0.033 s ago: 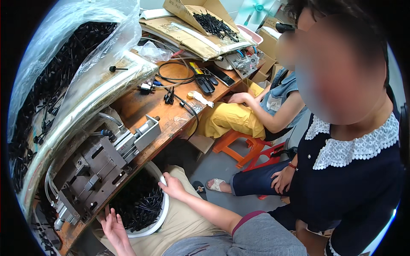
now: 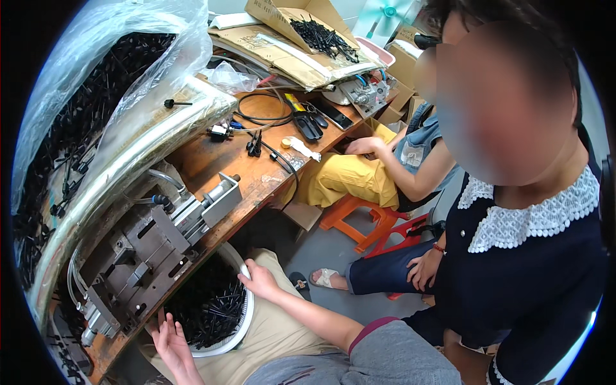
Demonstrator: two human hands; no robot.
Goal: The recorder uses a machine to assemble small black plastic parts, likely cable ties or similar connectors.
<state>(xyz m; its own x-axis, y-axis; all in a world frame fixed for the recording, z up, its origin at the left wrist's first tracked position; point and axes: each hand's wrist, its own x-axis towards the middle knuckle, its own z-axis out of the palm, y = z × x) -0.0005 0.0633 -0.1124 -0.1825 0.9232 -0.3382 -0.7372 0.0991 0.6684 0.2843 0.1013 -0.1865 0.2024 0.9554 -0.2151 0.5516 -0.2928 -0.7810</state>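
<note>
A round white basket rests on my lap, its upper part tucked under the table edge. Many thin black plastic parts lie in it. My right hand grips the basket's right rim, thumb and fingers closed round it. At the basket's lower left, my left hand has its fingers apart, palm partly turned up, with nothing in it; whether it touches the basket's side I cannot tell. Just above the basket, a metal clamping fixture with cylinders and air hoses is mounted on the wooden table.
A plastic-lined container of black parts fills the left. On the table lie snips, a phone and cables. A cardboard box holds more black parts. Two people sit to the right, near an orange stool.
My hands and the basket stay where they were. The person nearest on the right has shifted very slightly.
</note>
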